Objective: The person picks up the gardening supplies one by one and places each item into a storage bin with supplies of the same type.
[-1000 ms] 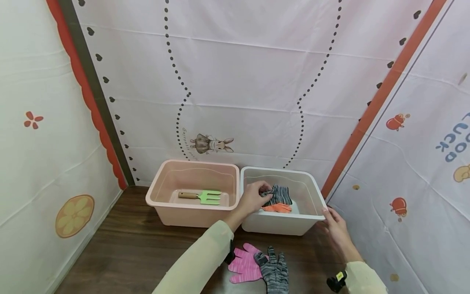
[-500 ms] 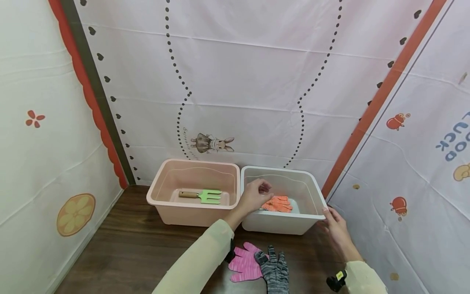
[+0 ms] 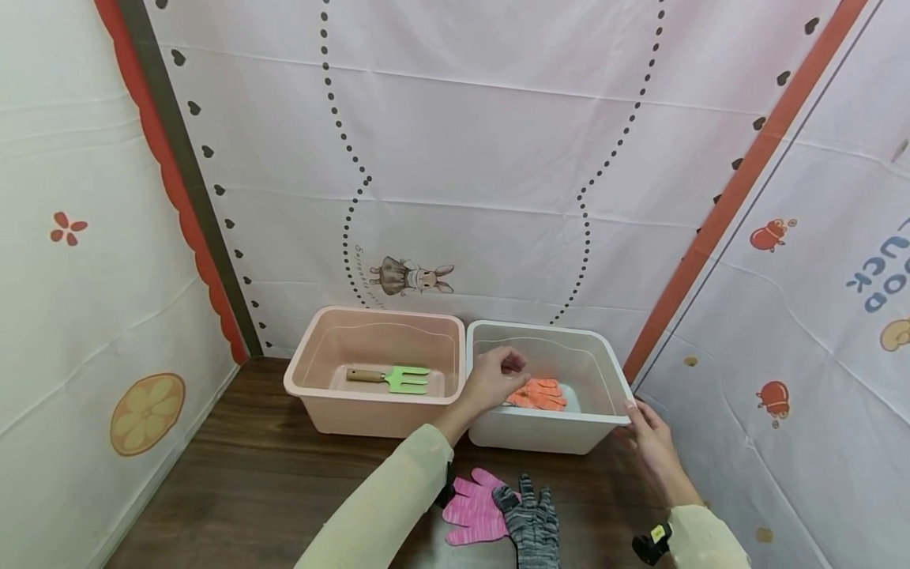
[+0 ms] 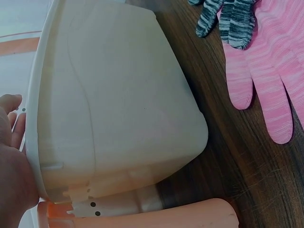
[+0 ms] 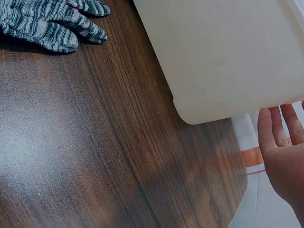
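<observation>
My left hand (image 3: 490, 381) hovers inside the white bin (image 3: 529, 437) at its left end, fingers loosely bent and nothing in them. Below and right of the fingertips lies an orange glove (image 3: 542, 394) on the bin floor. A small dark sliver shows at that glove's left edge; the rest is hidden by the hand and front wall. At the bin's front right corner, my right hand (image 3: 650, 446) grips the rim, thumb on top and fingers underneath. In the right wrist view its fingers (image 5: 267, 126) meet the bin's outer wall.
Left of the white bin stands a pink bin (image 3: 370, 415) with a green hand fork (image 3: 405, 380) inside. On the wooden table (image 3: 242, 474) in front lie a pink glove (image 3: 472, 514) and a grey striped glove (image 3: 535, 525) overlapping it. Printed cloth walls enclose the back and sides.
A second before, my left hand held a grey striped glove above the orange one; it has let go and the glove dropped from sight. My right hand stays on the rim.
</observation>
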Motion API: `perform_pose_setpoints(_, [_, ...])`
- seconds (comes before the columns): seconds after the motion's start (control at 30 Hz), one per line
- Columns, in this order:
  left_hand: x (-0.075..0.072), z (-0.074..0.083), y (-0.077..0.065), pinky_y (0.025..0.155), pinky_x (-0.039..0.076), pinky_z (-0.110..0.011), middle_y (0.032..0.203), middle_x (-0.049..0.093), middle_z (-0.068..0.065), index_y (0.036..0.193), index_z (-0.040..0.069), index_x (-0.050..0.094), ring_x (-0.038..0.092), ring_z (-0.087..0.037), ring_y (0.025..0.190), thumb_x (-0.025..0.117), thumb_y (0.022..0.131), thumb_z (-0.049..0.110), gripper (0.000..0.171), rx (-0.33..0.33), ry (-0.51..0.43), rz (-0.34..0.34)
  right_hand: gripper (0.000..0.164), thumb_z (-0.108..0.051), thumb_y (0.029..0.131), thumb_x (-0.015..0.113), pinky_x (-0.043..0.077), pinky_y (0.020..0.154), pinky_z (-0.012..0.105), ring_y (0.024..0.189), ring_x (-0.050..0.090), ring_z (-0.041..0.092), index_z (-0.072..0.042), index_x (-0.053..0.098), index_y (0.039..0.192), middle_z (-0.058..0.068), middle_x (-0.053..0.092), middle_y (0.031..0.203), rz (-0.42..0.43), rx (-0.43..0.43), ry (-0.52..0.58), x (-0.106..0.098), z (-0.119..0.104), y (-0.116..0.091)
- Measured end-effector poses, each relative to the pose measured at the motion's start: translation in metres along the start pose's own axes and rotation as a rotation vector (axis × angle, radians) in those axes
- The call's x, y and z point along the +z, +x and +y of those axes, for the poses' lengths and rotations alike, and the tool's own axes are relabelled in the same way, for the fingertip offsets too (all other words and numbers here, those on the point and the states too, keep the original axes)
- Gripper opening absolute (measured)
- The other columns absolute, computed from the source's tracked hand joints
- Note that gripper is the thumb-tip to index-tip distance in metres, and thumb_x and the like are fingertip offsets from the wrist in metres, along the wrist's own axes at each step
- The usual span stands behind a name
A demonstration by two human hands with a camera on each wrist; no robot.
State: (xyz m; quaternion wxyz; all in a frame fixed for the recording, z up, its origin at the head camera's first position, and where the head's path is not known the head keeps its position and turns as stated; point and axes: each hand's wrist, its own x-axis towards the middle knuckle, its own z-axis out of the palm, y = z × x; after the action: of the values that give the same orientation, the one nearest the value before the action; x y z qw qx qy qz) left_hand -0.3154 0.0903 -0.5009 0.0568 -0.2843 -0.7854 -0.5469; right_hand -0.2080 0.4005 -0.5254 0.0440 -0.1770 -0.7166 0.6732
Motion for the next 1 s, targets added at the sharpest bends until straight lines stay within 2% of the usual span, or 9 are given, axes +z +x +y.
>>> perform_pose_setpoints(0.17, [-0.0011, 0.0024, -0.0001, 0.088, 0.058, -0.024, 0.106, 0.071, 0.001, 0.111, 0.014, 0.071, 0.069, -0.012, 0.098, 0.08, 0.096, 0.016, 0.017, -0.004, -0.005, -0.007, 0.07, -0.049, 0.11, 0.052, 0.058, 0.096, 0.027, 0.101, 0.064, -0.003, -0.004, 0.035, 0.161, 0.001, 0.053, 0.138, 0.004, -0.007, 0.002, -0.001, 0.0008, -0.0008])
perform_pose_setpoints(0.43, [-0.0032, 0.0071, -0.0001, 0.087, 0.058, -0.024, 0.106, 0.073, -0.003, 0.113, 0.01, 0.072, 0.069, -0.009, 0.096, 0.081, 0.096, 0.017, 0.02, -0.004, -0.007, -0.006, 0.067, -0.048, 0.11, 0.053, 0.058, 0.101, 0.034, 0.099, 0.066, -0.001, -0.003, 0.04, 0.157, -0.003, 0.056, 0.131, 0.025, -0.031, 0.024, 0.001, 0.0, 0.0004])
perform_pose_setpoints(0.5, [-0.0032, 0.0064, 0.0003, 0.088, 0.058, -0.024, 0.108, 0.073, -0.005, 0.112, 0.012, 0.071, 0.069, -0.008, 0.097, 0.08, 0.097, 0.018, 0.019, -0.001, -0.009, -0.009, 0.067, -0.049, 0.11, 0.053, 0.057, 0.102, 0.034, 0.099, 0.065, -0.002, -0.003, 0.039, 0.158, -0.001, 0.055, 0.134, 0.026, -0.024, 0.017, 0.0014, -0.0004, 0.0005])
perform_pose_setpoints(0.6, [-0.0036, 0.0048, 0.0003, 0.088, 0.058, -0.024, 0.11, 0.074, -0.009, 0.112, 0.013, 0.071, 0.069, -0.009, 0.097, 0.08, 0.097, 0.018, 0.019, -0.004, -0.023, -0.014, 0.069, -0.049, 0.11, 0.051, 0.056, 0.105, 0.035, 0.1, 0.064, -0.003, -0.004, 0.037, 0.16, 0.008, 0.049, 0.146, 0.027, -0.012, 0.014, 0.002, -0.0002, 0.0007])
perform_pose_setpoints(0.73, [-0.0037, 0.0025, -0.0001, 0.088, 0.059, -0.025, 0.109, 0.074, -0.007, 0.111, 0.015, 0.071, 0.069, -0.009, 0.096, 0.08, 0.096, 0.016, 0.017, -0.01, -0.039, -0.009, 0.07, -0.049, 0.111, 0.049, 0.054, 0.106, 0.034, 0.1, 0.063, -0.005, -0.004, 0.033, 0.163, 0.017, 0.039, 0.159, 0.015, -0.006, 0.007, 0.0029, 0.0008, 0.0006])
perform_pose_setpoints(1.0, [-0.0022, 0.0014, -0.0006, 0.087, 0.059, -0.024, 0.106, 0.073, -0.002, 0.112, 0.012, 0.072, 0.069, -0.009, 0.096, 0.081, 0.095, 0.018, 0.02, -0.007, -0.032, -0.013, 0.072, -0.051, 0.111, 0.047, 0.053, 0.107, 0.035, 0.1, 0.062, -0.005, -0.005, 0.032, 0.164, 0.019, 0.037, 0.162, 0.017, 0.004, -0.01, 0.0024, 0.0013, -0.0003])
